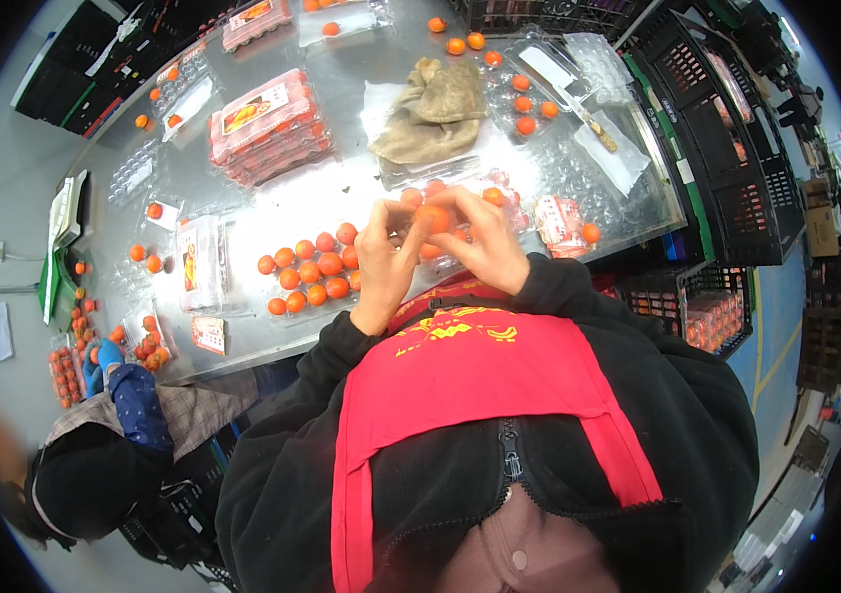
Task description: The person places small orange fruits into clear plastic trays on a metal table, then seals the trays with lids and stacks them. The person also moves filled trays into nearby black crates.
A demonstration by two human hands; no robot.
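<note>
A small orange-red tomato (433, 219) is held between the fingertips of my left hand (393, 248) and my right hand (486, 236). More tomatoes lie just behind and below my fingers, partly hidden by them. To the left, rows of tomatoes (309, 272) sit in a clear plastic tray, whose right end my left hand covers. Past my hands lies a crumpled brown cloth (435, 111) on white sheets. Right of my right hand is a pile of red-and-white printed labels (560, 221), with a single tomato (591, 233) beside it.
Stacked packed tomato boxes (268, 126) and a closed clear box (200, 263) stand leftward on the metal table (257, 345). A knife (591, 126) lies at right, near black crates (732, 148). At lower left, a co-worker's blue-gloved hands (102, 359) are among tomatoes.
</note>
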